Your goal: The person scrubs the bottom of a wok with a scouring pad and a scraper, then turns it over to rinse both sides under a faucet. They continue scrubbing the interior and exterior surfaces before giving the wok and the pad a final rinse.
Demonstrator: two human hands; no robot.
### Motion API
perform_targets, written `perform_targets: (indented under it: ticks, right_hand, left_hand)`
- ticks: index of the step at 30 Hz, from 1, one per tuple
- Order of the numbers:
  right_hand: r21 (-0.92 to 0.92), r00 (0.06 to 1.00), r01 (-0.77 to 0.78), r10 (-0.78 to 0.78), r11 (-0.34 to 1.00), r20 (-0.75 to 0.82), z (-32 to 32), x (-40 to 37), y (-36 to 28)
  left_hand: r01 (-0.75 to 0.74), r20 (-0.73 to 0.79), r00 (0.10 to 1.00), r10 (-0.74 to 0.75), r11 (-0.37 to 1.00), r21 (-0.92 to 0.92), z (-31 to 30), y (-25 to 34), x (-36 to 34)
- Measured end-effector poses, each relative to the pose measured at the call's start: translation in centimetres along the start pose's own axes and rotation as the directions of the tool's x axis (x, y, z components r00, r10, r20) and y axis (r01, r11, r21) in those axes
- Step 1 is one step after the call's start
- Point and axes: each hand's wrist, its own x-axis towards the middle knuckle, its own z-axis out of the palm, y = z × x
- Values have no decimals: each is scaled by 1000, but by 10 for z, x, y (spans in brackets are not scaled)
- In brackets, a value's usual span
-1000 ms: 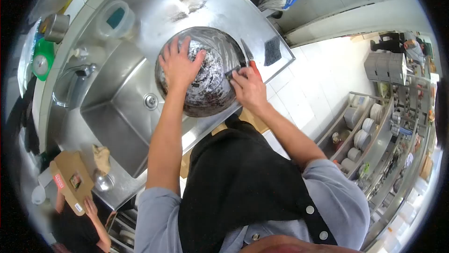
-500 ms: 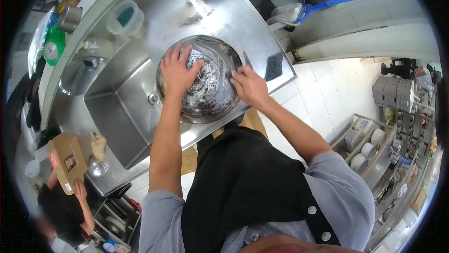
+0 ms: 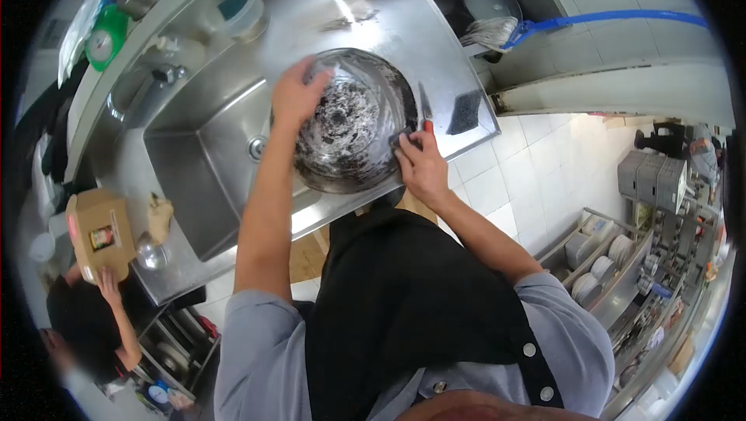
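Cardboard box (image 3: 97, 234) stands at the left end of the counter (image 3: 311, 9), and another person's hand (image 3: 109, 285) touches it. Next comes the sink (image 3: 194, 164). On its right edge rests a metal bowl (image 3: 353, 122), dark-smeared inside. The left hand (image 3: 298, 94) grips the bowl's left rim, fingers curled over it. The right hand (image 3: 423, 168) pinches a small dark pad (image 3: 402, 139) against the right rim. A knife (image 3: 424, 106) and a dark sponge (image 3: 465, 112) lie near the counter's right edge.
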Motion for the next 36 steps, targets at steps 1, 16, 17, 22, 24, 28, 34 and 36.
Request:
perform_targets:
  ticks: [1,16,17,22,24,28,34,36]
  right_hand:
    - [8,1000,-2,2,1000,12,-1,6,-1]
    - [-132,957,-89,121,987,262,19,185,40]
    - [-139,952,-86,123,986,280,21,188,40]
    - [-208,980,-192,200,959,19,31,135,1]
    - [-250,983,-172,182,953,16,29,79,-30]
    - [-340,1000,-8,9,940,0,32,41,-42]
    - [-348,992,-105,125,931,34,35,145,-27]
    - [-327,998,-47,35,944,-43,35,66,-52]
  left_hand:
    - [103,4,995,-103,990,-101,-9,-11,9]
    - [620,112,705,-701,531,-578,10,-101,-98]
    - [520,-14,798,-603,700,-489,5,-98,-92]
    - [-64,-41,997,65,997,31,13,-14,1]
    - [-162,110,984,137,949,272,23,23,17]
    - [-126,159,984,77,938,323,29,31,15]
    - [-137,168,982,85,933,331,22,34,17]
    - [-132,160,983,84,938,321,24,35,19]
